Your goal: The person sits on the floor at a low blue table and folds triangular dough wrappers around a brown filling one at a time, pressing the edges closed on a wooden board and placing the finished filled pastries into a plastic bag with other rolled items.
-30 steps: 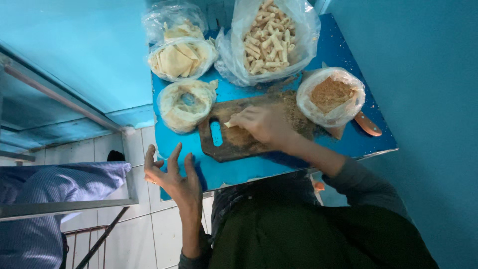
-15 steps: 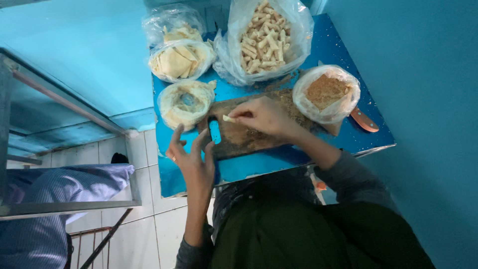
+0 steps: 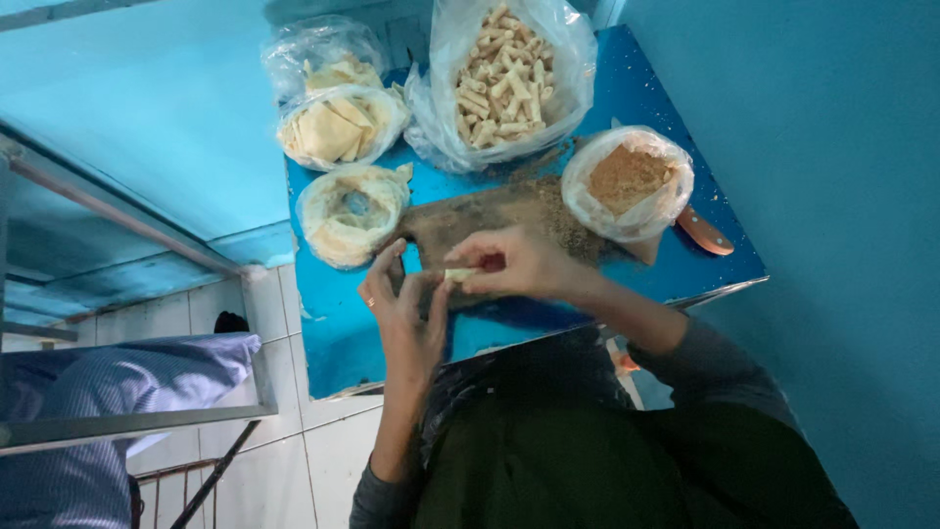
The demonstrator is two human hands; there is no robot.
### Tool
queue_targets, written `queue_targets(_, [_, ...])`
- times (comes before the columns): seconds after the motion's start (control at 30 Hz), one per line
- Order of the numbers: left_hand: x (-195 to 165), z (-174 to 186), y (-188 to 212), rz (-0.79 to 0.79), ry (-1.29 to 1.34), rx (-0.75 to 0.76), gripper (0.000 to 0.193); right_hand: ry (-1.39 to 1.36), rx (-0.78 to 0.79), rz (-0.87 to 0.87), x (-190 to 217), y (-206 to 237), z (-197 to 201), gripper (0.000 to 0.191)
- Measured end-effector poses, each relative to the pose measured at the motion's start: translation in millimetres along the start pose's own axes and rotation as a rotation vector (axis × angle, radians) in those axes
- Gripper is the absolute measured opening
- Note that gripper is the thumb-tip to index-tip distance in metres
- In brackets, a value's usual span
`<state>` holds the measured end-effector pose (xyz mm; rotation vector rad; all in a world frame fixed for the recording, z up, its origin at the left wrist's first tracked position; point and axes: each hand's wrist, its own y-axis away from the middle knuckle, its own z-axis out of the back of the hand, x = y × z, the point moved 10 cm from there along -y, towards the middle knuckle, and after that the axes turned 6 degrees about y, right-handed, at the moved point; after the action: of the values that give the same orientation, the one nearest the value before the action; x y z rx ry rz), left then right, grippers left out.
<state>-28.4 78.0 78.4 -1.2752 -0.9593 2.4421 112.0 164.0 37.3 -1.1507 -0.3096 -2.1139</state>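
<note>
Pinched between my right hand's [image 3: 514, 263] thumb and fingertips is a small pale roll [image 3: 458, 275], held just left of the frame's middle, over the near edge of the brown board [image 3: 490, 217]. That grip is narrow, closed on the roll's right end. My left hand [image 3: 401, 309] comes up from below with its fingers half curled and loosely spread; its fingertips meet the roll's left end, so both hands touch it. I cannot tell how firmly the left one grips. The roll's long axis runs roughly left to right across the frame, its free end pointing left toward my left hand.

Around the board, on the blue table [image 3: 333, 338], sit four clear bags. At upper middle, the largest bag [image 3: 509, 83] is open and full of finished pale rolls piled at all angles. At right, a smaller bag [image 3: 629, 181] holds brown crumbly filling, and some of it is scattered on the board beside it. At upper left, a bag [image 3: 338, 127] holds folded pale sheets. Below that, left of the board, another bag [image 3: 352, 211] holds a flat stack of round sheets. A knife handle [image 3: 705, 232] pokes out at right.
</note>
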Motion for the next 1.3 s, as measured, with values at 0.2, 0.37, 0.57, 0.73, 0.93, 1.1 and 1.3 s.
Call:
queue_targets(0.2, [11.5,-6.6,7.1,0.117,0.042,0.063,0.016,0.53,-0.201,0.286,58.4,14.9,0.0,0.052])
queue_targets(0.37, [22.5,10.7,15.8,0.085,-0.02,-0.016,0.048,0.321,-0.193,0.125,58.8,7.4,46.7,0.058])
queue_targets(0.57, [66.2,61.7,37.0,0.228,-0.297,-0.27,0.058,0.991,-0.426,-0.164,50.5,-21.4,182.0,0.068])
queue_targets(0.73, [73.1,56.2,39.2,0.24,-0.33,-0.28,0.059,1.109,-0.406,0.234,64.7,-89.8,146.8,0.04])
queue_targets(0.93, [66.8,50.7,37.2,0.255,-0.332,-0.23,0.062,0.662,-0.208,0.39,33.9,-230.8,33.5,0.023])
queue_targets(1.1, [65.3,48.4,37.7,0.257,-0.309,-0.231,0.059,0.774,-0.364,0.053,8.5,-269.1,22.8,0.044])
queue_targets(1.3, [65.1,46.6,35.2,0.253,-0.294,-0.206,0.058,0.703,-0.465,0.087,15.3,-261.1,20.0,0.032])
